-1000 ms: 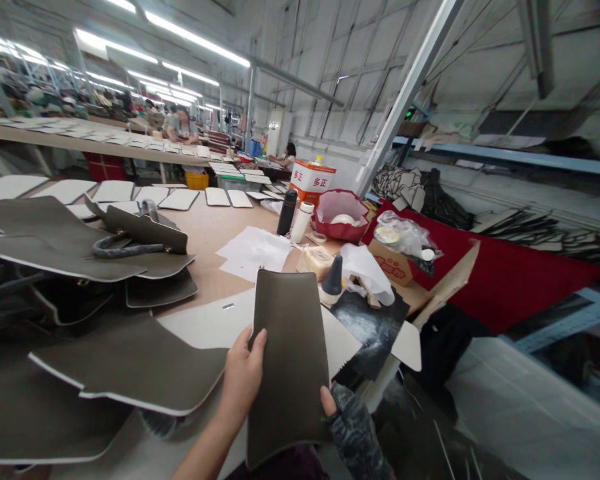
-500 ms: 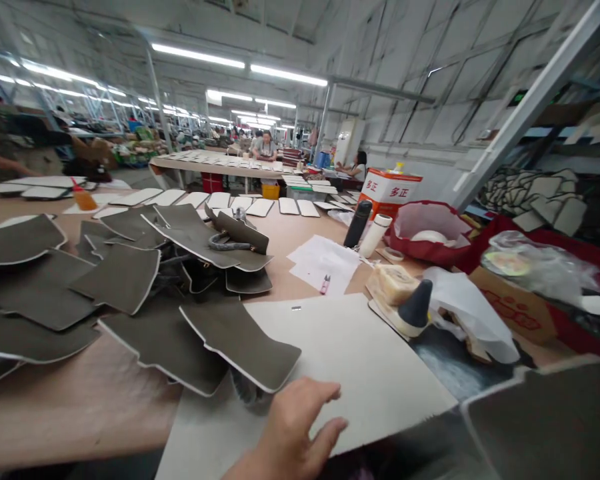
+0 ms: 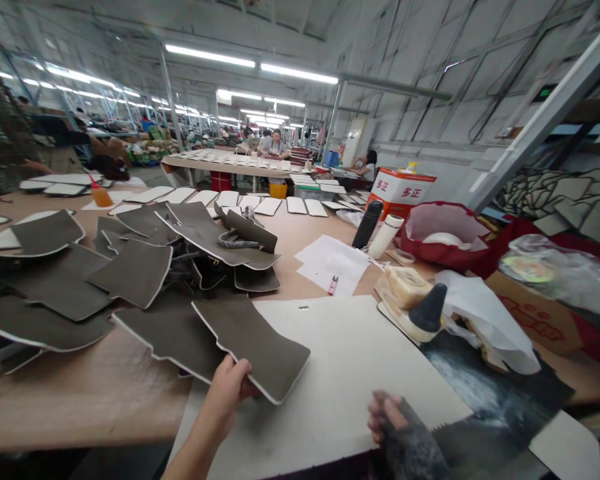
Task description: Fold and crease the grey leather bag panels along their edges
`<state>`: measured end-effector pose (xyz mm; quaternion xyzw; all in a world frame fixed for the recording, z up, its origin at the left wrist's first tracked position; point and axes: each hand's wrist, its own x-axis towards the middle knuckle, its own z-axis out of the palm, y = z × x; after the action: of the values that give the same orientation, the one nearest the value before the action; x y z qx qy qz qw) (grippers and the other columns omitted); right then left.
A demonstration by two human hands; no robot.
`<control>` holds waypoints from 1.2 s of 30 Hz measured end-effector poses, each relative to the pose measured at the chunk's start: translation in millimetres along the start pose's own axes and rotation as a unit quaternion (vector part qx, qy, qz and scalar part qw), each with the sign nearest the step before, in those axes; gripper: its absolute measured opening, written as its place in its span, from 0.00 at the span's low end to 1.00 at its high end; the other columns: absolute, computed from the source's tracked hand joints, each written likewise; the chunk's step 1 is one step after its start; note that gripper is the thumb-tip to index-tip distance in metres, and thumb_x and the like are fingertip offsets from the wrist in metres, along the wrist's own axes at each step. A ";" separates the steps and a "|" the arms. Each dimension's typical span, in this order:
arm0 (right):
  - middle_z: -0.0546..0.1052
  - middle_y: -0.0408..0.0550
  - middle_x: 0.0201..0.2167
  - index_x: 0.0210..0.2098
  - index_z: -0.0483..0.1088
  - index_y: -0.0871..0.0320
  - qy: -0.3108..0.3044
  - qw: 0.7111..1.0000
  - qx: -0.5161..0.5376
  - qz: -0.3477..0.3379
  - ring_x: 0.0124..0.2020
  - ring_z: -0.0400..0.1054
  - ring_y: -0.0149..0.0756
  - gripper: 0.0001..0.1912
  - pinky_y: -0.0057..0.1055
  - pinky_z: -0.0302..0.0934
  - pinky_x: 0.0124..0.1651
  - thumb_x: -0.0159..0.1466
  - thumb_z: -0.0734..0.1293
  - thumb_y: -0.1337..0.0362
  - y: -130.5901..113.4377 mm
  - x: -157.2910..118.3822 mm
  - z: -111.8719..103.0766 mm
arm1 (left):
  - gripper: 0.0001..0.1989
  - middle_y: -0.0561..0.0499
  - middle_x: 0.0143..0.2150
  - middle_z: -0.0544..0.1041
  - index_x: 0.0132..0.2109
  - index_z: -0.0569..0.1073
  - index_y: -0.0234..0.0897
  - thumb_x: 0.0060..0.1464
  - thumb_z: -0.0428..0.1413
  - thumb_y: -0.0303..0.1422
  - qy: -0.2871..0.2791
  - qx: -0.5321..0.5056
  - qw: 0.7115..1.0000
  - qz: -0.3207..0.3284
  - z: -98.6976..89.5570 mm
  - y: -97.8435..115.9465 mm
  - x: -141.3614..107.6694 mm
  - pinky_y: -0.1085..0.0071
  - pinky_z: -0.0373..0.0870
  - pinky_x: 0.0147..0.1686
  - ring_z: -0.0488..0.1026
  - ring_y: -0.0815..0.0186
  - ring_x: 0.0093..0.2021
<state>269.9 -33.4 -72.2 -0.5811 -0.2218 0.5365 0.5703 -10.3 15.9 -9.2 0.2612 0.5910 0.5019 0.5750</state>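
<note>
My left hand pinches the near edge of a dark olive panel with a white border, tilted over the pale board. To the right, my right hand is over the board's front part. It is blurred and partly covered by a dark grey fuzzy thing at the wrist; its fingers are curled, and what they hold, if anything, cannot be made out. Another olive panel lies left of the held one. A small metal piece rests near the board's far edge.
Many olive panels with handles are heaped at the left. Beyond the board are white paper, small snips, a black bottle and a white bottle. A dark cone stands at the right, near a red bag.
My left hand has moved left and closed on the panel's edge. My right hand has come into view. The olive panel at the lower right is gone from there.
</note>
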 end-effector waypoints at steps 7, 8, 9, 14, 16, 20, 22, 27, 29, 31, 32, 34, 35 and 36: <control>0.74 0.52 0.34 0.32 0.70 0.59 -0.096 0.995 -0.023 0.001 0.33 0.69 0.40 0.26 0.35 0.64 0.33 0.44 0.71 0.44 -23.9 24.3 63.8 | 0.13 0.58 0.23 0.72 0.35 0.69 0.39 0.37 0.55 0.29 -0.077 -0.065 0.994 -0.053 5.5 4.6 -40.2 0.74 0.65 0.28 0.68 0.69 0.24; 0.73 0.52 0.35 0.33 0.70 0.59 -0.119 0.993 -0.018 0.011 0.32 0.69 0.40 0.26 0.35 0.64 0.33 0.45 0.70 0.44 -30.4 23.0 67.0 | 0.15 0.58 0.22 0.72 0.37 0.70 0.39 0.36 0.55 0.29 -0.079 -0.070 0.992 -0.068 6.0 0.1 -42.7 0.73 0.65 0.29 0.69 0.69 0.24; 0.74 0.53 0.35 0.34 0.70 0.59 -0.151 0.988 -0.015 0.016 0.32 0.69 0.39 0.26 0.35 0.64 0.33 0.48 0.69 0.44 -37.2 19.9 69.8 | 0.17 0.58 0.22 0.72 0.38 0.70 0.40 0.35 0.55 0.29 -0.080 -0.076 0.990 -0.083 7.1 -5.5 -44.0 0.73 0.66 0.29 0.69 0.68 0.25; 0.75 0.52 0.36 0.40 0.69 0.61 -0.239 0.964 -0.061 -0.102 0.36 0.68 0.40 0.21 0.35 0.62 0.40 0.61 0.60 0.49 -66.5 -9.7 80.5 | 0.21 0.54 0.28 0.76 0.40 0.71 0.40 0.32 0.55 0.28 -0.117 -0.122 0.975 -0.141 17.6 -35.2 -41.4 0.70 0.66 0.33 0.72 0.65 0.29; 0.75 0.52 0.37 0.41 0.69 0.61 -0.209 0.965 -0.096 -0.129 0.37 0.68 0.40 0.21 0.34 0.62 0.39 0.61 0.59 0.50 -71.5 -16.4 81.0 | 0.22 0.54 0.30 0.77 0.41 0.71 0.41 0.32 0.54 0.28 -0.125 -0.125 0.973 -0.152 20.2 -41.6 -39.7 0.70 0.66 0.33 0.72 0.64 0.29; 0.74 0.47 0.30 0.31 0.69 0.61 -0.143 0.959 -0.174 -0.174 0.33 0.66 0.36 0.19 0.32 0.60 0.37 0.60 0.60 0.50 -71.6 -10.8 74.3 | 0.23 0.53 0.30 0.78 0.42 0.71 0.41 0.32 0.53 0.28 -0.138 -0.083 0.975 -0.156 20.4 -42.9 -37.6 0.66 0.67 0.35 0.73 0.60 0.32; 0.71 0.44 0.24 0.25 0.66 0.60 -0.129 0.954 -0.194 -0.190 0.29 0.63 0.33 0.19 0.30 0.59 0.35 0.60 0.61 0.50 -72.6 -5.8 70.8 | 0.24 0.53 0.31 0.78 0.43 0.71 0.40 0.33 0.53 0.28 -0.144 -0.059 0.977 -0.149 20.5 -40.0 -36.7 0.66 0.67 0.35 0.74 0.59 0.33; 0.67 0.42 0.22 0.24 0.64 0.58 -0.226 0.959 -0.130 -0.109 0.23 0.60 0.29 0.15 0.27 0.58 0.25 0.59 0.62 0.53 -83.8 -8.3 66.2 | 0.24 0.51 0.38 0.78 0.45 0.69 0.37 0.35 0.50 0.26 -0.154 -0.040 0.980 -0.119 25.6 -32.1 -32.6 0.65 0.68 0.38 0.74 0.57 0.39; 0.66 0.42 0.22 0.26 0.64 0.58 -0.266 0.957 -0.093 -0.065 0.22 0.61 0.29 0.13 0.26 0.57 0.23 0.58 0.62 0.55 -85.7 -11.1 64.7 | 0.24 0.48 0.44 0.76 0.47 0.68 0.36 0.37 0.49 0.26 -0.164 -0.027 0.982 -0.094 28.1 -32.6 -28.7 0.63 0.67 0.43 0.72 0.56 0.44; 0.66 0.41 0.22 0.26 0.64 0.59 -0.282 0.956 -0.074 -0.044 0.22 0.62 0.28 0.12 0.25 0.58 0.23 0.57 0.63 0.56 -84.5 -11.8 63.4 | 0.26 0.45 0.51 0.72 0.50 0.66 0.35 0.38 0.49 0.27 -0.149 0.013 0.988 -0.040 30.4 -35.5 -24.1 0.61 0.63 0.49 0.68 0.55 0.51; 0.67 0.41 0.22 0.27 0.64 0.60 -0.288 0.955 -0.067 -0.034 0.23 0.63 0.28 0.11 0.24 0.59 0.24 0.57 0.64 0.57 -83.2 -11.6 63.1 | 0.27 0.43 0.54 0.68 0.51 0.64 0.35 0.39 0.50 0.27 -0.123 0.045 0.991 0.005 31.7 -37.1 -22.3 0.61 0.60 0.51 0.64 0.54 0.54; 0.68 0.42 0.23 0.27 0.63 0.60 -0.296 0.953 -0.064 -0.027 0.25 0.65 0.29 0.11 0.25 0.61 0.25 0.56 0.64 0.57 -80.2 -10.9 63.8 | 0.28 0.40 0.59 0.61 0.53 0.61 0.34 0.41 0.53 0.30 -0.047 0.128 0.982 0.130 36.1 -38.4 -21.2 0.59 0.53 0.56 0.57 0.53 0.59; 0.68 0.42 0.24 0.27 0.64 0.61 -0.298 0.951 -0.073 -0.029 0.25 0.66 0.30 0.11 0.25 0.62 0.25 0.56 0.64 0.58 -78.7 -10.7 65.0 | 0.27 0.40 0.59 0.61 0.53 0.62 0.34 0.43 0.54 0.31 -0.020 0.171 0.966 0.194 39.6 -37.5 -22.3 0.58 0.50 0.57 0.56 0.54 0.59; 0.68 0.43 0.24 0.27 0.64 0.61 -0.299 0.950 -0.090 -0.030 0.26 0.67 0.30 0.11 0.26 0.63 0.26 0.56 0.64 0.58 -77.4 -10.7 66.6 | 0.23 0.40 0.56 0.63 0.51 0.64 0.35 0.45 0.54 0.34 -0.020 0.211 0.947 0.243 44.2 -35.4 -24.4 0.59 0.51 0.56 0.57 0.54 0.58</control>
<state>235.4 5.1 16.6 -0.4364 -0.4468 0.6462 0.4386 45.7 -5.5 -23.4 0.5223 0.5899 0.4851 0.3794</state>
